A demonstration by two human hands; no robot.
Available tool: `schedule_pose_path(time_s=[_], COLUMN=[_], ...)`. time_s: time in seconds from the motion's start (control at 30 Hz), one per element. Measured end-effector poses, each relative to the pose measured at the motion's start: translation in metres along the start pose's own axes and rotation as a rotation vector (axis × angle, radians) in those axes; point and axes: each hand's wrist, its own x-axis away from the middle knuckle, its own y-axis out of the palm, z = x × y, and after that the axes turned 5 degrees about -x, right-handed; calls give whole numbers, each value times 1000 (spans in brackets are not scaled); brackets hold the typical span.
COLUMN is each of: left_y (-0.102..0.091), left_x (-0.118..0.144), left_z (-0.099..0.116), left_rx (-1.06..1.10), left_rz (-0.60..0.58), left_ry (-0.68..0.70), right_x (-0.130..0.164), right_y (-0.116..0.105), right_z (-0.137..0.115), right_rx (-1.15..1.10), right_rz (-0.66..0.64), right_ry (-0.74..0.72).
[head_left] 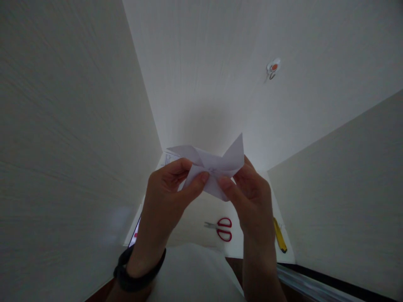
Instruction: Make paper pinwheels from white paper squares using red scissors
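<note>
Pinched between thumb and fingers of both hands, a folded white paper piece with pointed flaps (211, 167) is held up in the air in front of the pale wall corner, well above the worktop (201, 218). Left hand (166, 197), with a dark band (138, 272) on its wrist, has a closed grip on the paper's left side, thumb pressing near the centre; right hand (250, 195) grips the right side in the same way. By the look of it, a fold is being shaped, and the next move calls for a firm, even crease. Red-handled scissors (222, 228) and a yellow cutter knife (279, 235) lie below on the worktop; a small hook (273, 68) sits on the wall.
</note>
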Motion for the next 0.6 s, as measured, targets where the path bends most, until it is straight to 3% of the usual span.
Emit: schedule_pose_path(time_s=[0.13, 0.23, 0.33, 0.47, 0.6], left_y=[-6, -14, -21, -28, -33], left_x=[-2, -3, -4, -7, -13], left_z=[-4, -6, -5, 1, 5], left_rx=[-27, 11, 65, 67, 65], left_rz=[40, 88, 139, 240, 367], left_ry=[-32, -17, -8, 32, 64], right_x=[-5, -3, 15, 61, 105], right_y=[-31, -61, -82, -83, -64], right_z=[32, 93, 167, 243, 282], right_rx=[219, 415, 550, 705, 794], right_rz=[75, 193, 197, 76, -83], right_ry=[0, 200, 400, 619, 716])
